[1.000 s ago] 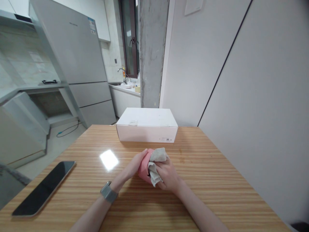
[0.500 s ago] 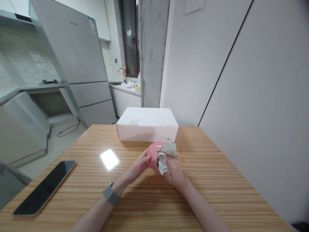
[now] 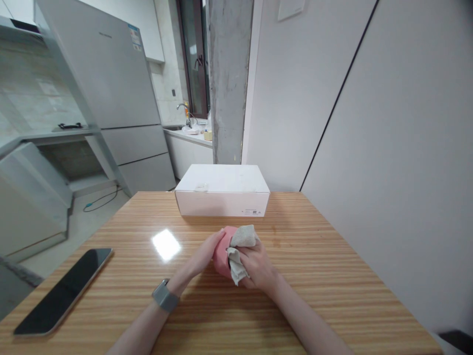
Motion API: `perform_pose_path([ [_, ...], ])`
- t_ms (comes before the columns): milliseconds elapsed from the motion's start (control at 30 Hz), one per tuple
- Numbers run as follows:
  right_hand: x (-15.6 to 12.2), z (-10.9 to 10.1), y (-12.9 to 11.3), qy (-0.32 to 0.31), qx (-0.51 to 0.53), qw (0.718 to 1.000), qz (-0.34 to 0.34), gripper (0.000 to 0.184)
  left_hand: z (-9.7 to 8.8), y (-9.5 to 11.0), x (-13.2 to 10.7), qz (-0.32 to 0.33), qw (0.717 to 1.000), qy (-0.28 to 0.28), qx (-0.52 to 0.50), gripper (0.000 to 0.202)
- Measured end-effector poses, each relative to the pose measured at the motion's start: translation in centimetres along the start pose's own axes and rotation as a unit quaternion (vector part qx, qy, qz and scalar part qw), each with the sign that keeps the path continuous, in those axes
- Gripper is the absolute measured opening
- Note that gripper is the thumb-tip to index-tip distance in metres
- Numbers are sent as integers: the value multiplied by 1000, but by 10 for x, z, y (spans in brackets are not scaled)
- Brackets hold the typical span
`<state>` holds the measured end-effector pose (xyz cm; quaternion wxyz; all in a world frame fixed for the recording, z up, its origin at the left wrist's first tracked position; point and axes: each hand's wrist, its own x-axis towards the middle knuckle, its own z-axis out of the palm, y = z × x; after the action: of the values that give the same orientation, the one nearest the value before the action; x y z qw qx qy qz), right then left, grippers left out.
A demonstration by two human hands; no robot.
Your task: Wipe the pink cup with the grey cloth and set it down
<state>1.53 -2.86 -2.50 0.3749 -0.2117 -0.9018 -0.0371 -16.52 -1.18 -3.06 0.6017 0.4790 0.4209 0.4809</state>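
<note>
A glossy pink cup is held tilted over the middle of the table, its mouth turned toward the right. My left hand is closed around its left side, the fingers partly behind it. In my right hand is a light grey cloth, pressed at the mouth of the cup and partly inside it. Two folds of the cloth stick out past the rim. The right fingertips are hidden by cloth and cup. A grey watch sits on my left wrist.
The wood-grain table bears a closed white box at its far edge, behind the cup. A dark-screened phone lies at the left. Beyond stand a grey refrigerator, a concrete pillar and a white wall.
Both hands have moved a little left and nearer to me with the cup and cloth. The cup's mouth is turned slightly differently. The view has shifted slightly.
</note>
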Motion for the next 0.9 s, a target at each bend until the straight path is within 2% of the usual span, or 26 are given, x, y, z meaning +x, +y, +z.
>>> perform_pose_path([
  [200, 0, -7, 6, 33, 16, 995, 91, 29, 12, 7, -9, 8, 989, -114, -89, 47],
  [300, 1, -8, 8, 45, 26, 993, 106, 28, 15, 9, -10, -6, 977, -158, -143, 50],
  [400, 2, -8, 8, 37, 19, 995, 86, 29, 16, 5, -6, -17, 976, -120, -180, 45],
  [500, 3, -5, 6, 7, -30, 999, 5, 33, 18, 5, -5, -20, 979, -74, -190, 40],
  [600, 4, -1, 5, -15, -68, 996, -57, 36, 21, 10, -9, -11, 988, -39, -147, 40],
  [733, 3, -1, 5, -39, -64, 997, -23, 35, 26, 14, -16, 53, 998, -12, -41, 30],
  [900, 2, -6, 3, -40, -23, 998, 42, 33, 27, 15, -17, 108, 994, -1, -5, 27],
])
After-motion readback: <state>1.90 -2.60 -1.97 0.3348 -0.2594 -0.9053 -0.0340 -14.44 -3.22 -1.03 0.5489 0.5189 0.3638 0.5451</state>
